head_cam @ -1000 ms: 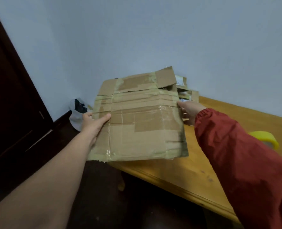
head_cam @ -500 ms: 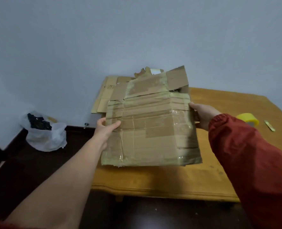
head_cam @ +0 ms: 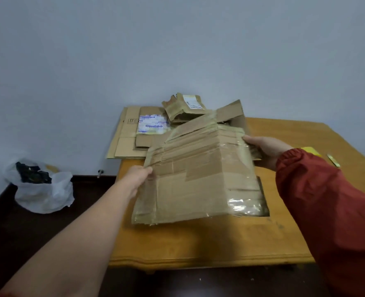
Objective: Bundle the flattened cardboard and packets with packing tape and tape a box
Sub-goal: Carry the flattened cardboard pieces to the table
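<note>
I hold a flattened, tape-covered cardboard bundle [head_cam: 198, 176] just above the wooden table [head_cam: 209, 243]. My left hand [head_cam: 140, 174] grips its left edge, and my right hand [head_cam: 265, 150], in a red sleeve, grips its right edge. Behind it, a stack of flattened cardboard [head_cam: 128, 136] lies at the table's far left corner against the wall, with brown packets [head_cam: 183, 108] on top. A yellow roll of packing tape [head_cam: 311, 151] peeks out behind my right forearm, mostly hidden.
A white plastic bag [head_cam: 40, 189] with dark contents sits on the dark floor at the left, by the wall. A small yellowish strip [head_cam: 333, 160] lies on the table at the far right. The table's front edge runs below the bundle.
The bundle has come rightward and lower over the table, tilting flatter. My view has swung right, so the cardboard stack and packets behind it show fully now.
</note>
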